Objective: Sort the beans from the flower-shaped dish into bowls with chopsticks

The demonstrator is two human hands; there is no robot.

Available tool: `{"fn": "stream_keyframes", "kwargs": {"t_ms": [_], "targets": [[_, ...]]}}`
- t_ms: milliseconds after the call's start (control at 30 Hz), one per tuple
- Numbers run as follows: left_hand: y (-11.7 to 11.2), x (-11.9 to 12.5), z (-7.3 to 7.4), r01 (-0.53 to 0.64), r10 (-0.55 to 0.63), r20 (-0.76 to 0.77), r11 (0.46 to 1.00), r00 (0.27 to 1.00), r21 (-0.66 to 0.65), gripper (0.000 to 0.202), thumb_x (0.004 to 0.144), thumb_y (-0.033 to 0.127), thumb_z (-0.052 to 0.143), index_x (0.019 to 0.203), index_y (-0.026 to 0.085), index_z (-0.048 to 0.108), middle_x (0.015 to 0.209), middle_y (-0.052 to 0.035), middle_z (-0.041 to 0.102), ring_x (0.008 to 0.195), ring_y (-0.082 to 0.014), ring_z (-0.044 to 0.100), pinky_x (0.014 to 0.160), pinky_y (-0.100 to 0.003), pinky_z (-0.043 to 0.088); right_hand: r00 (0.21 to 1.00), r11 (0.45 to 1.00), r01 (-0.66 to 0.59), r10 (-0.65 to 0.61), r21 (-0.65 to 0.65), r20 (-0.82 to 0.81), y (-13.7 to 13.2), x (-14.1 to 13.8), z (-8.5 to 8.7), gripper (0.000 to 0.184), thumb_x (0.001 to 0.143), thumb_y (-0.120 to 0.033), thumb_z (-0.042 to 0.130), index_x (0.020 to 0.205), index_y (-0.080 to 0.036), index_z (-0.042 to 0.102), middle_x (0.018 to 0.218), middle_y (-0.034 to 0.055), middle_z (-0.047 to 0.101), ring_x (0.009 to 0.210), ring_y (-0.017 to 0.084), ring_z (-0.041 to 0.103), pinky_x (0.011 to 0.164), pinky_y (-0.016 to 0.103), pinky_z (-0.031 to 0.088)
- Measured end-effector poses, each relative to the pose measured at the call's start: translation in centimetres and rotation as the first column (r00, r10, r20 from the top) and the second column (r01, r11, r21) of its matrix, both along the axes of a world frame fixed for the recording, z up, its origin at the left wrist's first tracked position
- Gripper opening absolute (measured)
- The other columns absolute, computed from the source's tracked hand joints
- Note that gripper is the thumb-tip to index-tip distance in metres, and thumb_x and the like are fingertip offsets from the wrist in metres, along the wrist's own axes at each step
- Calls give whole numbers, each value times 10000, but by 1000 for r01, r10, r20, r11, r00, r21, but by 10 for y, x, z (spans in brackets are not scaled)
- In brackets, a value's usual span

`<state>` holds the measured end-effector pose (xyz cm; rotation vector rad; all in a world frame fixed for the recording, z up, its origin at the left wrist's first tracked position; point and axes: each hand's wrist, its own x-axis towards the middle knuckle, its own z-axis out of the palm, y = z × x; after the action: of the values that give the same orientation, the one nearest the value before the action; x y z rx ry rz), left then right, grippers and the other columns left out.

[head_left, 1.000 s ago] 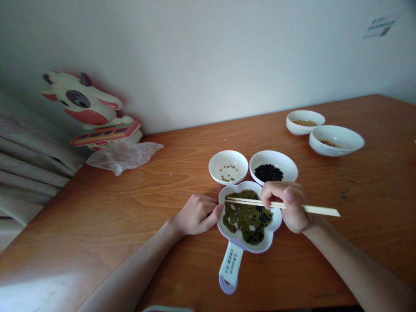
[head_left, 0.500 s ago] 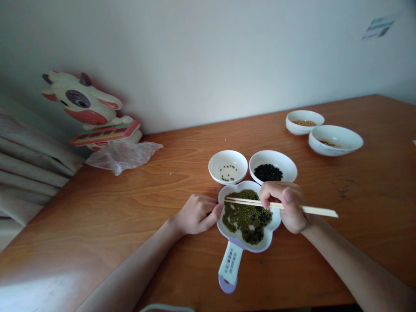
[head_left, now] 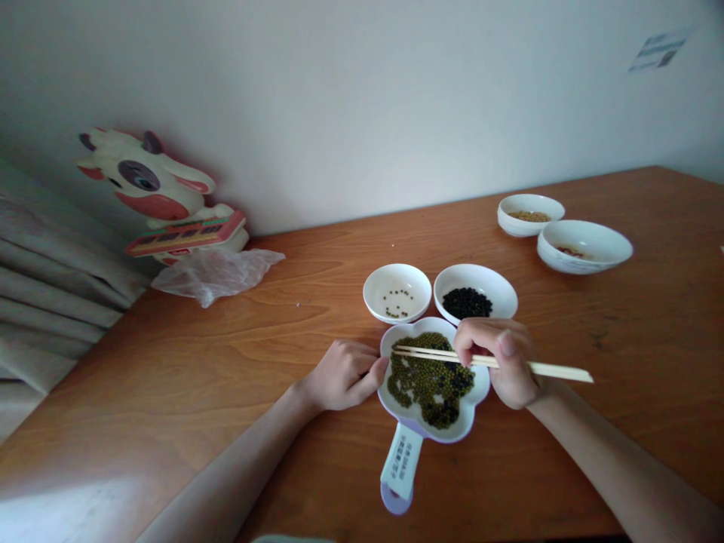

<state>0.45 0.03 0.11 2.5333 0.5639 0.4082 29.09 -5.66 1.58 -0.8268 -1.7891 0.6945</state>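
Note:
A flower-shaped dish with a lilac underside and a labelled handle holds green beans, with black beans mixed in at its right and bottom. My left hand is closed at the dish's left rim, thumb on the edge, other fingers curled and partly hidden. In my right hand is a pair of wooden chopsticks, their tips close together among the green beans at the upper left. Behind the dish stand a white bowl with a few green beans and another white bowl with black beans.
Two more white bowls stand at the back right: one with yellowish contents, the other with a little reddish food. At the left are a cow-shaped toy keyboard, a clear plastic bag and a curtain. A wall borders the table.
The whole view has shifted down slightly. Both hands, the dish and the chopsticks keep almost the same positions relative to each other.

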Motion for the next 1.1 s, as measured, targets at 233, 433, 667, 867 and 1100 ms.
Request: {"fn": "stream_keyframes", "kwargs": {"t_ms": [233,433,667,867,1100], "targets": [[-1,0,1,-5,5,5,1000,1000,2,432,1088,283,329,670,181,367,645,-11,512,574,-110,448,600,-269,329,1000,1000,-3,3,2,-4,-1,-1,0,638,1081,-565,191,695,-209,554,645,2,560,600,129,520,608,311,357],[-2,2,2,0,0,11,1000,1000,2,438,1088,281,330,662,181,364,637,-8,503,567,-107,442,592,-273,326,1000,1000,9,-9,-16,7,0,1,0,699,1045,-660,147,689,-213,549,629,3,559,585,136,507,591,318,336],[-1,1,2,2,-2,15,1000,1000,-3,450,1091,289,323,657,179,374,634,-8,499,562,-106,438,582,-270,323,1000,1000,3,-3,-17,25,0,3,0,693,1045,-653,158,687,-218,561,630,8,562,576,145,501,589,328,338],[-1,0,2,-4,4,9,1000,1000,-7,445,1091,291,326,662,180,376,642,-8,510,570,-107,453,592,-265,335,1000,1000,12,-11,8,-21,0,2,0,617,1096,-502,220,698,-207,587,632,5,578,584,124,546,588,305,379],[-2,0,0,-3,3,0,1000,1000,-7,444,1093,292,324,670,179,395,652,-16,533,579,-108,476,601,-263,352,997,997,56,-53,50,-60,-2,0,-2,624,1096,-484,246,675,-204,610,604,13,599,560,128,567,569,313,388]]}}
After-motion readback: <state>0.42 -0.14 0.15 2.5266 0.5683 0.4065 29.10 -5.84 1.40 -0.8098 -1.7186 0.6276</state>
